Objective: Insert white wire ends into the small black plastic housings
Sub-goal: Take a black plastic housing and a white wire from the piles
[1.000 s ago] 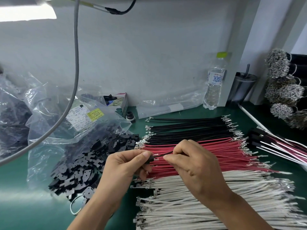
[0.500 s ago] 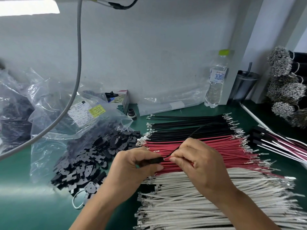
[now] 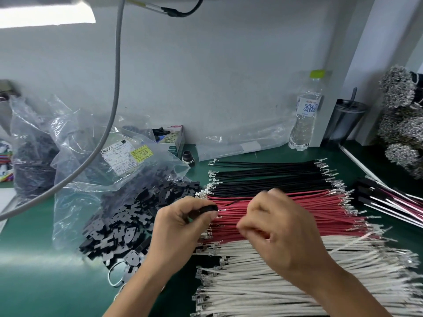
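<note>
Pinching black housing, left hand above red wires; right hand beside.

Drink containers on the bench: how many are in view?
2. A clear water bottle stands at the back wall, right of centre; a dark tumbler with a straw stands just right of it. None hidden that I can tell.

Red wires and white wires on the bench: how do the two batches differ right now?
The red wires lie farther from the person, between the black wires and the white wires; the white ones lie nearest. Both hands hover over the red batch, less over the white. The white batch looks bigger. Both carry metal terminals at their ends.
</note>
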Motion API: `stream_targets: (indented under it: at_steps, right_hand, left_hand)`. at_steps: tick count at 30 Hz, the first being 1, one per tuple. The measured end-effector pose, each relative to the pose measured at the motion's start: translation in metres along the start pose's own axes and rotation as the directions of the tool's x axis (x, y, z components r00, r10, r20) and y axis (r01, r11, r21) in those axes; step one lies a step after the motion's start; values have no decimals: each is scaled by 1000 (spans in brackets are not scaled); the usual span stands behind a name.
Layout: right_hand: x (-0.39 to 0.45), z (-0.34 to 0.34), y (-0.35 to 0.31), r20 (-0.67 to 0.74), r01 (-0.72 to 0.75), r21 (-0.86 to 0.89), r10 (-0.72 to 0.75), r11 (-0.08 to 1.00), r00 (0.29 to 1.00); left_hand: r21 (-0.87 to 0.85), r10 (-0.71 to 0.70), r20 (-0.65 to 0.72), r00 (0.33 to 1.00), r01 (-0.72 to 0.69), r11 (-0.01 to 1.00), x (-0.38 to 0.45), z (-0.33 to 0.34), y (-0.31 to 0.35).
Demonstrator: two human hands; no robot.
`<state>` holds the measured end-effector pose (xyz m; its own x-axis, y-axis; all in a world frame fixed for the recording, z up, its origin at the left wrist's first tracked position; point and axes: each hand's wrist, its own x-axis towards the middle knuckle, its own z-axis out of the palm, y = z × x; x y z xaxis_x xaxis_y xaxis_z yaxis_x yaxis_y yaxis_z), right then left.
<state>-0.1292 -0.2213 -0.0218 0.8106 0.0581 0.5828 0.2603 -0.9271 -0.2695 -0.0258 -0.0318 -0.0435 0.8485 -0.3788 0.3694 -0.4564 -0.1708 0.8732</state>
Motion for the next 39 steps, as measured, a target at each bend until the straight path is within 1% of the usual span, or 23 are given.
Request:
stream_targets:
  at_steps: [2, 3, 6, 8, 9, 12, 15, 17, 19, 20, 21, 22, 23, 25, 29, 34, 39]
  right_hand:
    - [-5, 6, -4, 212, -9, -21, 13, 1000, 977]
    - [-7, 9, -4, 273, -23, -24, 28, 999, 962]
    - [-8, 7, -1, 325, -73, 27, 60, 997, 944]
    - [-7, 1, -1, 347, -118, 104, 75, 988, 935]
    - [-8, -3, -1, 379, -143, 141, 80, 980, 922]
    - [-9, -7, -6, 510, -145, 176, 35, 974, 859]
    - [-8, -7, -10, 539, -160, 208, 23, 965, 842]
    - [-6, -7, -9, 524, -164, 197, 38, 967, 851]
    - [-4, -10, -7, 462, -236, 244, 101, 941, 881]
    - [-3, -11, -6, 395, -263, 273, 141, 925, 908]
    - [-4, -12, -4, 299, -267, 275, 181, 924, 937]
    - [-4, -11, -2, 199, -259, 241, 213, 935, 956]
    - [-5, -11, -1, 117, -252, 191, 233, 949, 965]
    - [-5, -8, 1, 31, -251, 127, 249, 960, 968]
    - [-5, -3, 1, -32, -226, 110, 231, 968, 972]
    - [-5, -3, 4, -82, -180, 95, 188, 979, 979]
    - [-5, -2, 4, -124, -51, 9, 51, 999, 991]
  left_hand:
    - [-30, -11, -19, 1000, 10, 999, 1, 1, -1]
    - [-36, -5, -14, 1000, 4, 999, 1, 1, -1]
    - [-58, 11, 2, 1000, -11, 998, 0, 3, 0]
    - [-57, 12, 6, 1000, -12, 998, 0, 3, -1]
    - [-52, 11, 5, 1000, -11, 999, 1, 3, -1]
    - [-45, 9, 11, 1000, -9, 999, 0, 3, -1]
    - [-77, -12, 36, 999, 14, 997, 1, 3, 0]
    - [-141, -44, 55, 998, 51, 989, 1, 2, 1]
    - [-212, -79, 86, 993, 95, 973, 1, 1, 3]
    - [-233, -94, 105, 990, 117, 965, 1, 0, 3]
    - [-244, -108, 121, 987, 135, 960, 2, 0, 3]
    - [-252, -119, 133, 984, 149, 956, 2, -1, 3]
    - [-265, -127, 141, 982, 161, 951, 1, -1, 3]
    - [-294, -135, 156, 978, 177, 939, 1, -2, 4]
    - [-350, -132, 194, 972, 194, 916, 0, -1, 5]
    - [-337, -144, 198, 970, 205, 919, 1, -2, 5]
    - [-323, -153, 201, 968, 213, 922, 0, -1, 4]
